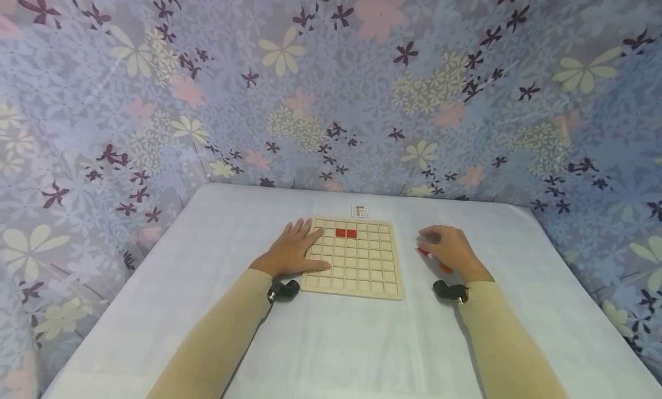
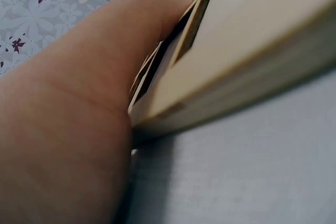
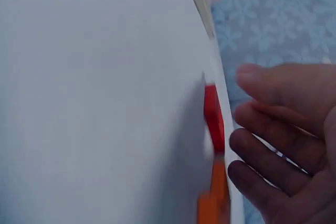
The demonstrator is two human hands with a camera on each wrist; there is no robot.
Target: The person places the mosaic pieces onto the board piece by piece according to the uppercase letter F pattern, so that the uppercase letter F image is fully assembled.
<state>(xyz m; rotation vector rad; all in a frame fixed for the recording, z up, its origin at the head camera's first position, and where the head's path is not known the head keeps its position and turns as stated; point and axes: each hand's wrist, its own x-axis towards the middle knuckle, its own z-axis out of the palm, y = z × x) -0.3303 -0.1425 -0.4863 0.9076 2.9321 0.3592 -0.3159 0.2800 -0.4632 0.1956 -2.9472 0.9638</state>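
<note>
My left hand rests with spread fingers over the left side of a pale wooden grid board, its thumb lying over the rim in the left wrist view. Two red square tiles sit side by side in cells of the board's second row from the back. To the right of the board, my right hand hovers close over a loose red piece, its fingers loosely bent and apart with nothing visible between them. Orange pieces lie beside the red one, partly covered by that hand in the head view.
A small printed card with a grid pattern lies just behind the board. White cloth covers the table, and a flowered curtain hangs along its back edge. Each wrist carries a black camera.
</note>
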